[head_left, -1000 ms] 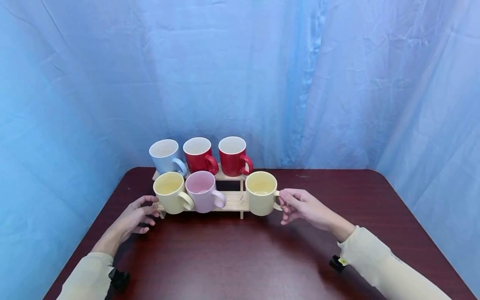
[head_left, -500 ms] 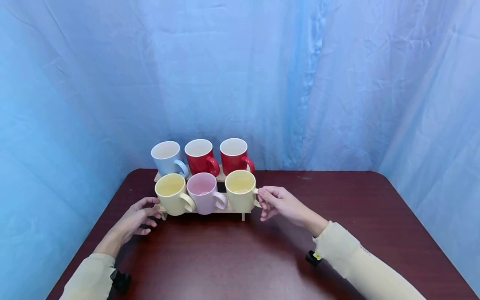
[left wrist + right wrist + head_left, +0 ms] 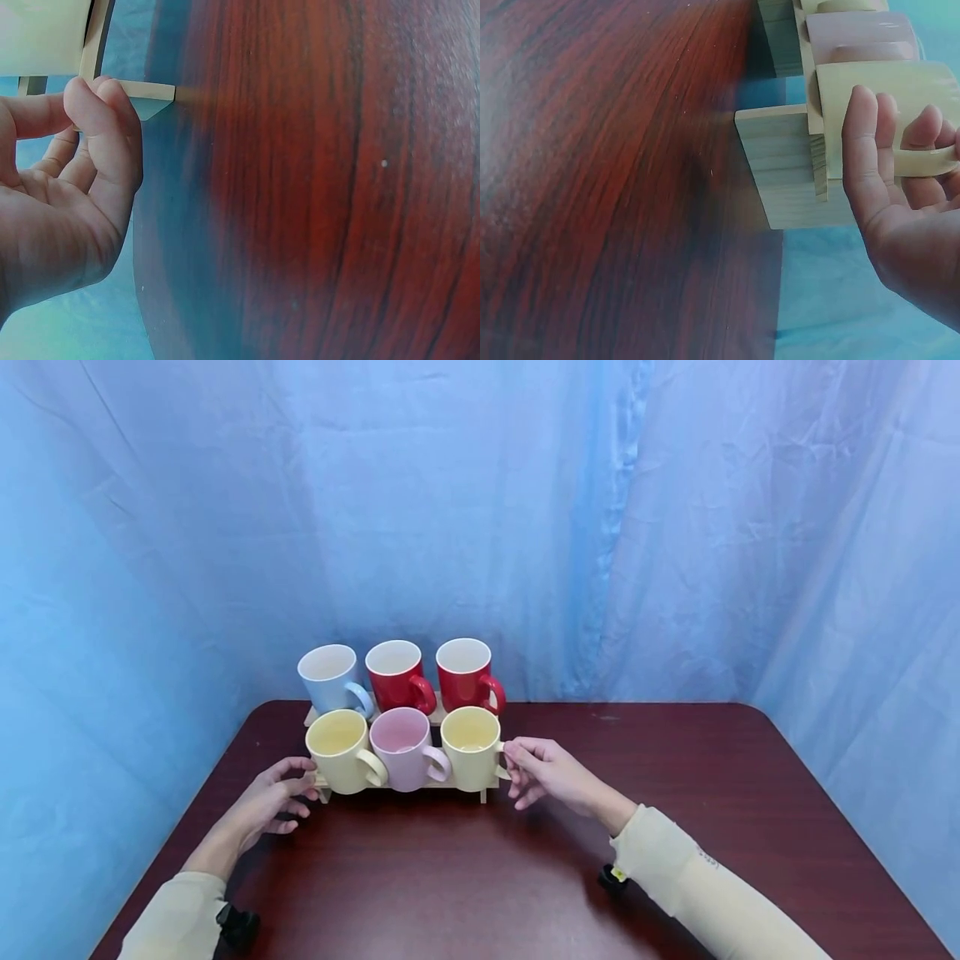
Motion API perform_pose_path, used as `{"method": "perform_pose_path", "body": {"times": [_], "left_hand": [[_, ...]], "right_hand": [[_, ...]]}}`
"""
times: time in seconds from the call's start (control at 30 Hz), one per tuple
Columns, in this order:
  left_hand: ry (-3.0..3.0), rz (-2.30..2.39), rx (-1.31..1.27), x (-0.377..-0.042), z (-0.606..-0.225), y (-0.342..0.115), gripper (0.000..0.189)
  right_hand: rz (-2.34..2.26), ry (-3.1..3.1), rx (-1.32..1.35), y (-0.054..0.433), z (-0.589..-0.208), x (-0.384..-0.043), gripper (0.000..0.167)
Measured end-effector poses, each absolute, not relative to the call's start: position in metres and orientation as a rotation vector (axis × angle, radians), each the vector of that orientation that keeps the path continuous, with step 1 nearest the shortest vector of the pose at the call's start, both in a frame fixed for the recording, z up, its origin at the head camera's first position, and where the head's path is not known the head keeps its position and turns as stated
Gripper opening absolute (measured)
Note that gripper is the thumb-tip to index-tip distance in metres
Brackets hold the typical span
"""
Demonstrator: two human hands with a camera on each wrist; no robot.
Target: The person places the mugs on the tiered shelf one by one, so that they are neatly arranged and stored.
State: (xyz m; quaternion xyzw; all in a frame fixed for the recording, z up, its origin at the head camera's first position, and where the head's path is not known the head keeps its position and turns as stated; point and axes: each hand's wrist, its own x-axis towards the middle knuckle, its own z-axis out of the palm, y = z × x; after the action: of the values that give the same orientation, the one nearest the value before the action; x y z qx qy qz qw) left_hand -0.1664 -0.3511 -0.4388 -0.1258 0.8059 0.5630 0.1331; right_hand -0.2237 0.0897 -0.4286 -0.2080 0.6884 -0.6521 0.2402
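Observation:
A two-tier wooden rack (image 3: 438, 783) stands on the table with mugs on both tiers. Along the lower tier are a yellow mug (image 3: 347, 767), a pink mug (image 3: 403, 764) and a second yellow mug (image 3: 468, 764) at the right end. My right hand (image 3: 551, 777) pinches this right-end mug's handle (image 3: 922, 161) between thumb and fingers; the mug is upright on the tier. At the rack's left end, my left hand (image 3: 262, 802) holds the lower tier's corner between its fingertips, the other fingers loosely bent.
The upper tier bears a light blue mug (image 3: 327, 685) and two red mugs, one in the middle (image 3: 395, 687) and one at the right (image 3: 462, 685). Blue curtains (image 3: 450, 510) hang behind and beside the dark red wooden table (image 3: 450, 877).
My right hand has brought the yellow mug leftward from beside the rack onto the right end of its lower tier, beside the pink mug. The left hand has stayed at the rack's left end.

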Motion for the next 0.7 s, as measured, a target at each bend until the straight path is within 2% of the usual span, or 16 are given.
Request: {"method": "perform_pose_path", "body": {"times": [0.7], "left_hand": [[2.306,1.647,-0.358,-0.1666,-0.4400,-0.3515,0.046]], "right_hand": [[-1.796,1.920,-0.498,0.0884,-0.4302,-0.2205,0.045]]}}
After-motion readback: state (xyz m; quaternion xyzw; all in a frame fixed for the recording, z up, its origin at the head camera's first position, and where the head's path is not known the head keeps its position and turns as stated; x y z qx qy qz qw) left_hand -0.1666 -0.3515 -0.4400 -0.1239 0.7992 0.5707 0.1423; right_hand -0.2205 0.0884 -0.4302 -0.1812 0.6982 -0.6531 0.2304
